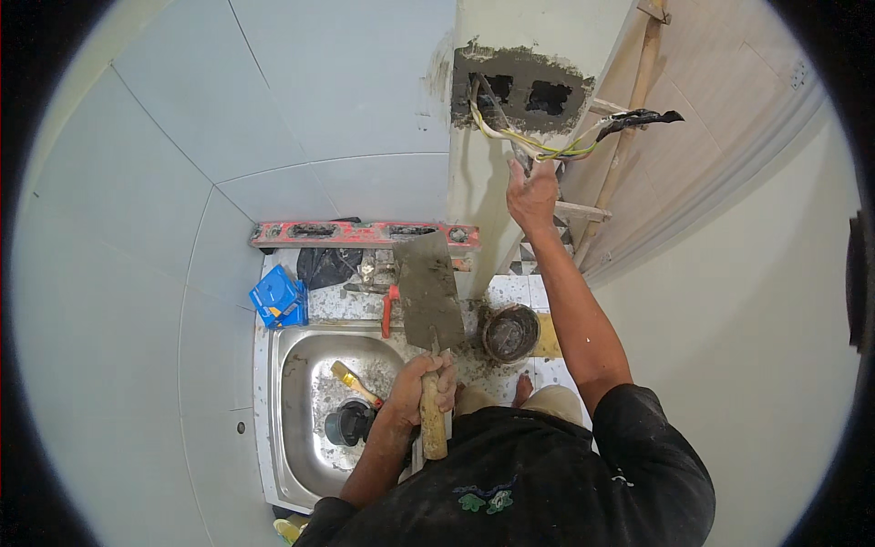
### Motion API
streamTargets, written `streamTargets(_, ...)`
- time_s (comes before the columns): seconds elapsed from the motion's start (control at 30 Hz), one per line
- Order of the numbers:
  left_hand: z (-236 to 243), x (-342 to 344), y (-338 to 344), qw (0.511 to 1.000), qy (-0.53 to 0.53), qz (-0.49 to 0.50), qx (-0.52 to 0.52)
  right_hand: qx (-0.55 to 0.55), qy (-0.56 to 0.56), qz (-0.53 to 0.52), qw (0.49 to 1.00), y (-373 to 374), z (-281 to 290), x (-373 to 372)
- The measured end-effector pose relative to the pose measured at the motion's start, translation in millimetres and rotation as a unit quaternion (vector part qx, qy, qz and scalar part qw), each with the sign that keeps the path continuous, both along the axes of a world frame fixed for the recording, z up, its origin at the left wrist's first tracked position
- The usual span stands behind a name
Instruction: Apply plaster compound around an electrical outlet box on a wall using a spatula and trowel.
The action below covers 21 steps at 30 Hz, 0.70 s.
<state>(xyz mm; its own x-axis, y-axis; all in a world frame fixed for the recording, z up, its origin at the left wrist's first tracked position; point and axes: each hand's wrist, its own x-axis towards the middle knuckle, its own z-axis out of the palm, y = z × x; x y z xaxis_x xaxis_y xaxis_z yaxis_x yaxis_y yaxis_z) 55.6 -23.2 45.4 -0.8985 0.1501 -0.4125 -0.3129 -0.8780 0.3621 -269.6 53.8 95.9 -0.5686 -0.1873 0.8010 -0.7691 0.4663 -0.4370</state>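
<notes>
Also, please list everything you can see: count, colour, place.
trowel: 1, grey, centre
wall openings: 2, dark, top
wires: several, multicoloured, at openings
ladder: 1, tan, right
sink: 1, silver, lower left
brush: 1, yellow, in sink
fitting: 1, black, in sink
level: 1, red, behind sink
bag: 1, black, by level
packaging: some, blue, beside bag
tool: 1, red-handled, beside trowel
bucket: 1, dark, centre-right
left hand: 1, on trowel
right hand: 1, by wires

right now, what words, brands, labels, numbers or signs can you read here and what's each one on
None can be read clearly enough to quote.
Blue box: any print is too small to read.
Red level: any markings are too small and smeared to read.
Black shirt: a green and blue design; any lettering is too blurred.
Trowel in the left hand: no lettering shows.
</notes>
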Motion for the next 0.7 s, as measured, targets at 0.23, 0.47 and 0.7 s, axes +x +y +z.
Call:
streamTargets(0.23,0,-2,-1,1.000,-0.012,-0.003,0.004,-0.028,-0.021,0.019,0.999,-6,-6,-6)
streamTargets(0.47,-4,-3,-2,1.000,-0.022,0.000,0.001,-0.098,-0.200,0.076,0.972,6,5,8)
streamTargets(0.7,-2,-15,3,1.000,-0.010,-0.017,-0.002,-0.122,-0.233,0.129,0.956,77,-28,61)
